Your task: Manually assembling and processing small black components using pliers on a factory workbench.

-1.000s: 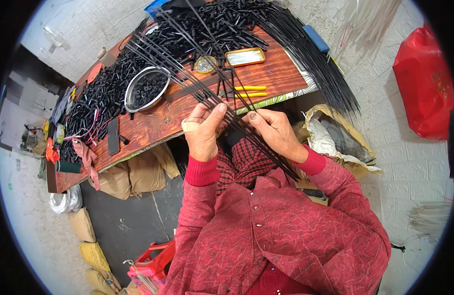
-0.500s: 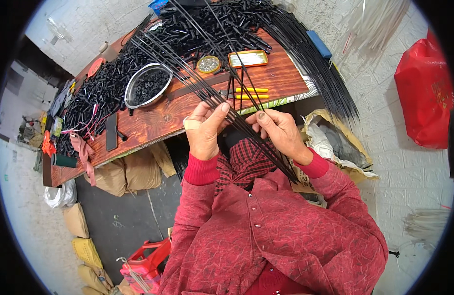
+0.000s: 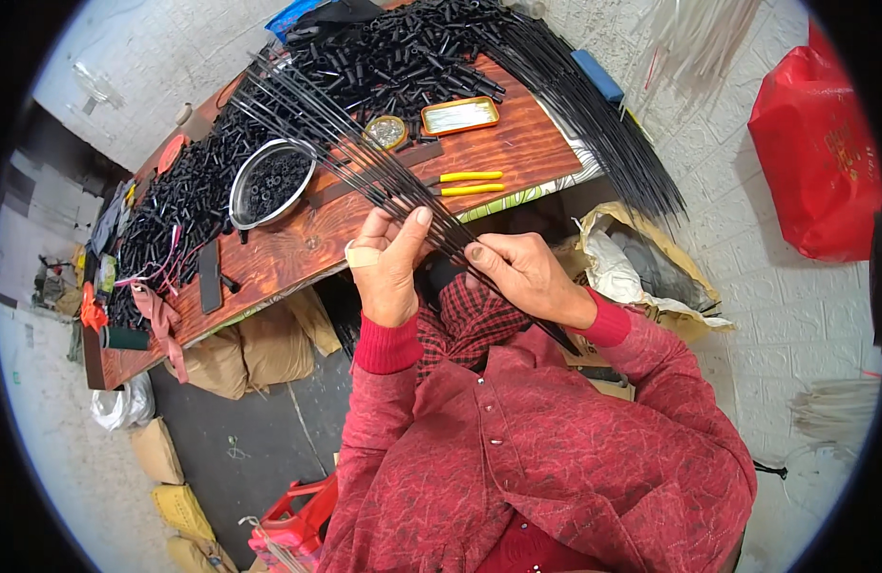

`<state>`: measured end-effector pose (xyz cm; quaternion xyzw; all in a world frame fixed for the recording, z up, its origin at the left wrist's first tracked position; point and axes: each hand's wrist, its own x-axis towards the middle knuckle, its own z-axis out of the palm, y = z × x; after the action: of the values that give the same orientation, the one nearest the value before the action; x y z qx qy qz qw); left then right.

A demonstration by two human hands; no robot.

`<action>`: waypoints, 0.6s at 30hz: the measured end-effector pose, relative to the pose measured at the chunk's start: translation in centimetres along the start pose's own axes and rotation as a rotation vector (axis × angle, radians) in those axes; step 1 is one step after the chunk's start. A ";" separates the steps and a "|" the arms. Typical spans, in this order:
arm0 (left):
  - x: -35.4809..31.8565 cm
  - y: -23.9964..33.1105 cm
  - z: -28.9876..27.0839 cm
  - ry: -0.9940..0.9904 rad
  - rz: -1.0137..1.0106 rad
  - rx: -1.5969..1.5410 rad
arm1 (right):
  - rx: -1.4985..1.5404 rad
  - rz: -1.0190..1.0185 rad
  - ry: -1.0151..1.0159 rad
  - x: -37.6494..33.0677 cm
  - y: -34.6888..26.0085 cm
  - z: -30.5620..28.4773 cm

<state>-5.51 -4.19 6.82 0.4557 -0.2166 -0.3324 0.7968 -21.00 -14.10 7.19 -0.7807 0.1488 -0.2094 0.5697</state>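
Observation:
A fanned bundle of thin black rods [image 3: 350, 158] slants from over the table down toward my lap. Around its middle, my left hand [image 3: 388, 272] has the rods between thumb and fingers; a tan bandage wraps the base of its thumb side. Lower on the same bundle, my right hand [image 3: 532, 277] is closed round the rods, thumb on top. The lower rod ends stick out below the right hand, close to my red jacket. Some of the left fingers are behind the rods.
On the wooden table [image 3: 298, 248] are yellow-handled pliers [image 3: 470, 183], an orange-rimmed tray [image 3: 460, 116], a round tub of small metal parts [image 3: 385, 132], a metal bowl [image 3: 233, 205] of black rings, a phone [image 3: 210, 277] and heaped black tubular parts [image 3: 384, 57]. A sack [image 3: 684, 253] stands right.
Separate rods that stood steeper from my right hand now lie along with the bundle. My right hand has moved slightly left and down, and its fingers have closed on the rods.

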 end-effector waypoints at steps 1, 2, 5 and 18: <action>0.0 0.0 0.0 -0.010 0.005 -0.009 | -0.041 -0.006 0.002 0.0 0.0 0.1; 0.0 0.0 -0.1 -0.012 0.005 -0.007 | -0.083 -0.013 0.006 0.0 -0.1 0.2; 0.0 -0.3 -0.5 -0.009 -0.008 -0.007 | -0.164 -0.029 0.004 0.1 -0.3 0.2; 0.4 -0.5 -0.5 0.056 0.023 0.009 | -0.291 -0.095 0.061 0.1 -0.4 0.7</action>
<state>-5.11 -4.41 6.16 0.4659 -0.2009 -0.3092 0.8043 -20.59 -13.40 7.39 -0.8545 0.1578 -0.2360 0.4351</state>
